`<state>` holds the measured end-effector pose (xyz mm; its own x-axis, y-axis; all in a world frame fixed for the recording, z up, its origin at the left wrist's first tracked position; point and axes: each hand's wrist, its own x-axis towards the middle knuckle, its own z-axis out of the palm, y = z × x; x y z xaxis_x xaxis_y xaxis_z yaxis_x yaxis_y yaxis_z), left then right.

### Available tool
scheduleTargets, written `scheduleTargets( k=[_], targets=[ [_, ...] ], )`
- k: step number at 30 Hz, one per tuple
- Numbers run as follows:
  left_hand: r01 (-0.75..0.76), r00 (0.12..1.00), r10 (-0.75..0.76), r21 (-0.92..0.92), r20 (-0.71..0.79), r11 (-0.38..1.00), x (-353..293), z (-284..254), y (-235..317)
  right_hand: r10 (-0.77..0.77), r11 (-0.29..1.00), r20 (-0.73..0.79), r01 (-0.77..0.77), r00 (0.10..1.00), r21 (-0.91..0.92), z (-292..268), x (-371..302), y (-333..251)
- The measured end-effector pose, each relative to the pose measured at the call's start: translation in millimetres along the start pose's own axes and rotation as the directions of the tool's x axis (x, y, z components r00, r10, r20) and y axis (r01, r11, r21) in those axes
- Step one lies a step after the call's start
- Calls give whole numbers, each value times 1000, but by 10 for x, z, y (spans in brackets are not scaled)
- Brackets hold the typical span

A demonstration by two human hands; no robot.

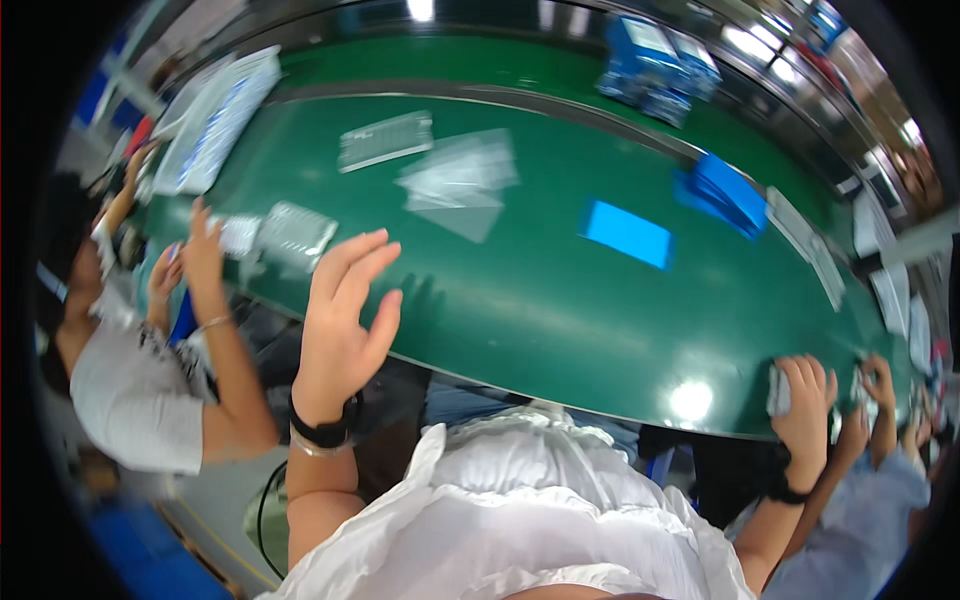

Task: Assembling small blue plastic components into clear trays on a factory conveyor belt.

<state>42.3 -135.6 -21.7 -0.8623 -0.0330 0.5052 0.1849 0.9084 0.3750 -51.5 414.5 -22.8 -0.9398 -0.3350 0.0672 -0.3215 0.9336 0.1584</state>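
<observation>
My left hand (pixel 350 315) is raised over the near edge of the green table (pixel 520 310), fingers apart and holding nothing. Nearest to it lies a flat, shiny clear packet (pixel 297 235). At the far right of the near edge, my right hand (pixel 802 405) is closed around a small grey-white block-like thing (pixel 777 390); most of it is hidden by the fingers. In the middle of the table are overlapping clear plastic bags (pixel 462 180) and a clear tray-like piece (pixel 386 141). A bright blue rectangular sheet (pixel 628 235) rests to their right.
A stack of blue sheets (pixel 730 195) and long grey strips (pixel 808 240) lie at the right. Blue packages (pixel 655 65) stand beyond the table's raised rail. White-and-blue packaging (pixel 222 125) lies far left. Co-workers sit close on both sides, one with a hand (pixel 205 255) near the clear packet.
</observation>
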Motion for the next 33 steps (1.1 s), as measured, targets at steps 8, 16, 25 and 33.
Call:
scheduleTargets(
  k=[8, 16, 25, 33],
  targets=[
    [-181, 916, 329, -496, 229, 849, 346, 763, 784, -400, 905, 67, 383, 914, 184, -426, 606, -1126],
    [-150, 825, 349, -423, 445, 894, 273, 967, 1057, -584, 809, 61, 574, 809, 126, -355, 999, -1944],
    [-107, 886, 273, -408, 374, 907, 234, 1017, 935, 192, 951, -359, -82, 913, 299, -47, 2278, -646],
    [-33, 930, 231, -559, 287, 829, 247, 1027, 835, 169, 924, -311, -41, 935, 379, 360, 2488, -266]
  ],
)
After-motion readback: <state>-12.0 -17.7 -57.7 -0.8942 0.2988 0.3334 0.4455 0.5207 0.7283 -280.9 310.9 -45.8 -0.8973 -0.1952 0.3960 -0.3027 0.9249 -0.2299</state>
